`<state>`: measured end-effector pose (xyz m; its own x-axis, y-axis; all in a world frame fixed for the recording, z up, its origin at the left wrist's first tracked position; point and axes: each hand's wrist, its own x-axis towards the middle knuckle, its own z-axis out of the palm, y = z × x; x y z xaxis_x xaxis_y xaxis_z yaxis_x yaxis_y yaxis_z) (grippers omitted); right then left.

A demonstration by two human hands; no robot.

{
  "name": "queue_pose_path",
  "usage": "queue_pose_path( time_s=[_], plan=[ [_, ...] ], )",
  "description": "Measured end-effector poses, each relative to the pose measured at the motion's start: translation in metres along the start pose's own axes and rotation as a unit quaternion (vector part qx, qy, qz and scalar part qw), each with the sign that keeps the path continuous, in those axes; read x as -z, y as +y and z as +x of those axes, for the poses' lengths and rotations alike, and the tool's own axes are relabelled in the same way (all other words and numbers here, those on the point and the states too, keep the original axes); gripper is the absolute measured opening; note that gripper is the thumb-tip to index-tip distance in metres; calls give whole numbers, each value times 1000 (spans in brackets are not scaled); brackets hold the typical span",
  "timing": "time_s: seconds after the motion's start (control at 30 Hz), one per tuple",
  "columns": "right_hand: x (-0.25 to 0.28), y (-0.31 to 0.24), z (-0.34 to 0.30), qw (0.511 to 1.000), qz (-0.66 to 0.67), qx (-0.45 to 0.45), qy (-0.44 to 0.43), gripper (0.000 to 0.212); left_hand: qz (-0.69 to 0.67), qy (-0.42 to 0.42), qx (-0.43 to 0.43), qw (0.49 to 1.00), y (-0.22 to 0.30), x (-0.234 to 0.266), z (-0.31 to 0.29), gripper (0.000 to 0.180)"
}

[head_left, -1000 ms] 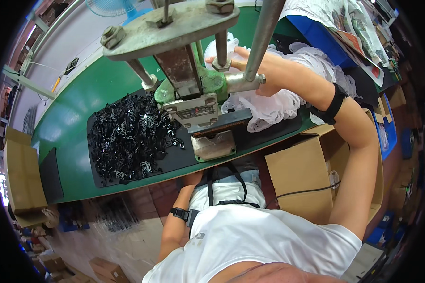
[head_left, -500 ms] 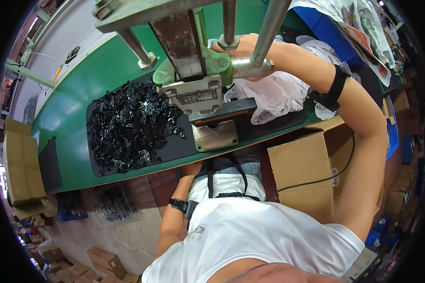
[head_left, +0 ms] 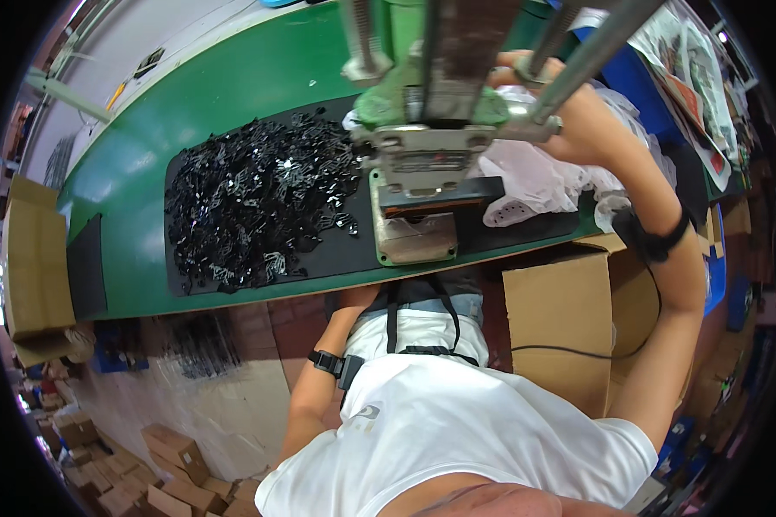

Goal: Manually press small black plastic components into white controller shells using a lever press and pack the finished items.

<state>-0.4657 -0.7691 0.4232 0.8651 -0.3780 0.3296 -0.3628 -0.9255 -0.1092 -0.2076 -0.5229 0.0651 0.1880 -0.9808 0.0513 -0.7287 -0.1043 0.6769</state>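
A green and grey hand press (head_left: 427,155) stands at the table's front edge, its metal base (head_left: 416,239) below a dark block (head_left: 444,198). Behind its column, on the right, my right hand (head_left: 530,77) is partly covered by the press rods. Its visible fingers are curled; what they hold, if anything, I cannot make out. White plastic bags (head_left: 535,181) lie just below that hand. To the press's left spreads a pile of small black parts (head_left: 259,198) on a black mat (head_left: 332,254). My left hand (head_left: 358,297) is down at my lap, its fingers hidden beneath the table edge.
An open cardboard box (head_left: 556,319) stands below the table at the right, with a black cable (head_left: 569,349) from my right wrist crossing it. Another carton (head_left: 39,258) is at the table's left end. A blue bin (head_left: 642,95) sits at the far right.
My right hand has moved right behind the press and shows more beside its column. My view has shifted, so the press appears farther right. My left hand stays at my lap.
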Motion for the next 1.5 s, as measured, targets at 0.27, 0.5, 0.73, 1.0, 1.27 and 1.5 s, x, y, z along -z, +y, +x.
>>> queue_pose_path(
  time_s=[0.27, 0.5, 0.73, 1.0, 1.27, 1.5],
  plan=[
    [65, -69, -98, 974, 63, -208, 67, 22, -179, -309, 21, 934, 62, 102, -17, 29],
    [46, -151, -117, 944, 173, -277, 37, 16, -653, -380, -323, 570, 211, 208, -22, 76],
    [-25, -198, -126, 938, 283, -173, -101, 17, -774, -209, -406, 439, 259, 215, -91, 121],
    [-93, -220, -154, 812, 454, -331, -158, 16, -671, -291, -544, 411, 224, 236, -61, 137],
    [-159, -210, -149, 752, 493, -427, 93, 18, -610, -64, -345, 711, 186, 250, 16, 53],
    [-174, -168, -140, 726, 395, -456, 329, 11, -346, 61, -152, 924, 160, 273, 159, 37]
  ],
)
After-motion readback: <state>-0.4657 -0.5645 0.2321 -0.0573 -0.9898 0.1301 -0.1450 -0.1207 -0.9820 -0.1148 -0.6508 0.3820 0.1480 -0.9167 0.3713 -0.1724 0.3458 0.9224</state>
